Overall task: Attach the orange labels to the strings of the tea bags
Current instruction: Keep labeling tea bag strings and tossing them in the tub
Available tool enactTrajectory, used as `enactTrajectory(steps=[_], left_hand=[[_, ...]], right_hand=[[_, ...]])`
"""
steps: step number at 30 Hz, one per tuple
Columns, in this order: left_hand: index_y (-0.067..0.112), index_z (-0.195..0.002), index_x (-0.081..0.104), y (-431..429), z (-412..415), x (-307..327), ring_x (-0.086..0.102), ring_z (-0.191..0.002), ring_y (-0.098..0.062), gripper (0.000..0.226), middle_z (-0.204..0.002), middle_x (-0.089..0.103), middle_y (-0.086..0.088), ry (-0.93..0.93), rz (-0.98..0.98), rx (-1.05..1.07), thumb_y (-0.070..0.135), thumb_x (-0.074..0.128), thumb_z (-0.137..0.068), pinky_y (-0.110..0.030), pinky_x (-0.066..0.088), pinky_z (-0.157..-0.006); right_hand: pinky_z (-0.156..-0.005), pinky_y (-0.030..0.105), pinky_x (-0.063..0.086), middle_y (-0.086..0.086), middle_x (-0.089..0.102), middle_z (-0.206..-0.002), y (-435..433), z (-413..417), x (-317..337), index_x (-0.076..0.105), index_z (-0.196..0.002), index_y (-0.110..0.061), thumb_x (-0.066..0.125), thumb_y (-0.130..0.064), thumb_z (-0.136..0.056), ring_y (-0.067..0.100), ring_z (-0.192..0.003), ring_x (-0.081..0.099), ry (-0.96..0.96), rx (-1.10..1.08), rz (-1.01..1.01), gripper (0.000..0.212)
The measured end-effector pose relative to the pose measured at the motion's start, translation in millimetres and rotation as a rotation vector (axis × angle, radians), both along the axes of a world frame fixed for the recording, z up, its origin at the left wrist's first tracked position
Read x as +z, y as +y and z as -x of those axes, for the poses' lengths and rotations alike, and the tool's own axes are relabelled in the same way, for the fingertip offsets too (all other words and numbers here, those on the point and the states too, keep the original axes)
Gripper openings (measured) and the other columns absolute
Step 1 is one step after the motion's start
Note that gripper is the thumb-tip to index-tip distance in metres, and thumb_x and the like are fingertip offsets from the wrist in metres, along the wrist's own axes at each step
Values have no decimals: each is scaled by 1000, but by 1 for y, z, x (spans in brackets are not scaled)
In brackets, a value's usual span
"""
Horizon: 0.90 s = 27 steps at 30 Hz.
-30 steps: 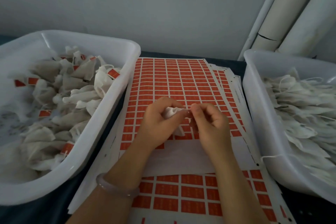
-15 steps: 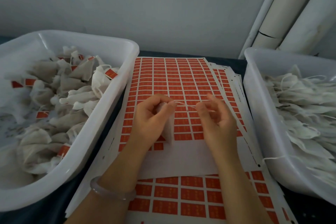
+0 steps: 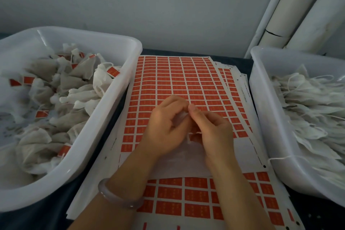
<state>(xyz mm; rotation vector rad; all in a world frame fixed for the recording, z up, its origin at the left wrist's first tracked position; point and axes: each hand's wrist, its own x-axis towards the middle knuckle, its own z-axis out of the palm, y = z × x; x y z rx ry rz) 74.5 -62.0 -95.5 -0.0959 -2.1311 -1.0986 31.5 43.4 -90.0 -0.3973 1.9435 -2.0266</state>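
A sheet of orange labels (image 3: 179,82) lies flat between two tubs. My left hand (image 3: 164,129) holds a white tea bag (image 3: 179,119) over the sheet, fingers curled round it. Against it, my right hand (image 3: 212,130) has its thumb tip up at the bag's top edge and its fingers curled down over the labels near the sheet's peeled white strip (image 3: 179,162). A short piece of white string (image 3: 188,139) shows between the two hands. Whether the right fingers pinch the string or a label is hidden.
A white tub (image 3: 104,117) on the left holds tea bags with orange labels on them. Another white tub (image 3: 261,110) on the right holds plain tea bags with loose strings. More label sheets (image 3: 196,203) lie under my forearms. White pipes (image 3: 291,15) stand at the back right.
The hands were apart half a second ago with the string stretched between them. They have since come together, and the right hand has dropped toward the labels.
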Motion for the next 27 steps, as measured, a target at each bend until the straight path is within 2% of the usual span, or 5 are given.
enactTrajectory(steps=[6,11,14,20,27], left_hand=[[1,-82,68,0,-2,-1,60,-85,-10,20,-91,64,-7,47,14,72,14,53,-82,-14,48,-72],[3,-80,72,-3,-1,0,49,-98,-6,9,-103,53,-3,62,106,242,10,66,-79,-7,39,-83],[7,-86,75,-3,-1,3,49,-79,0,12,-87,57,1,36,151,282,13,66,-81,-4,38,-70],[14,-79,65,-1,-6,8,58,-50,-8,20,-59,61,6,-78,-461,32,29,58,-90,-18,48,-47],[4,-86,63,-10,-7,6,68,-73,-27,14,-80,70,-10,-256,-644,-279,-8,64,-80,-35,59,-68]], right_hand=[[-59,21,52,-1,73,-77,3,-2,2,77,-75,-30,71,-51,-55,13,-72,70,-85,32,125,30],[-58,20,51,-6,68,-64,9,3,2,74,-65,-31,68,-25,-81,6,-59,62,-56,-92,116,19],[-61,24,53,-6,64,-59,12,4,5,73,-63,-31,68,-32,-78,7,-58,59,5,-152,159,16],[-62,16,52,-9,72,-71,19,3,8,74,-70,-35,66,-47,-67,6,-69,68,188,40,140,15],[-87,16,48,-19,61,-119,24,14,3,69,-70,-29,63,-35,-80,1,-118,53,425,255,-19,13]])
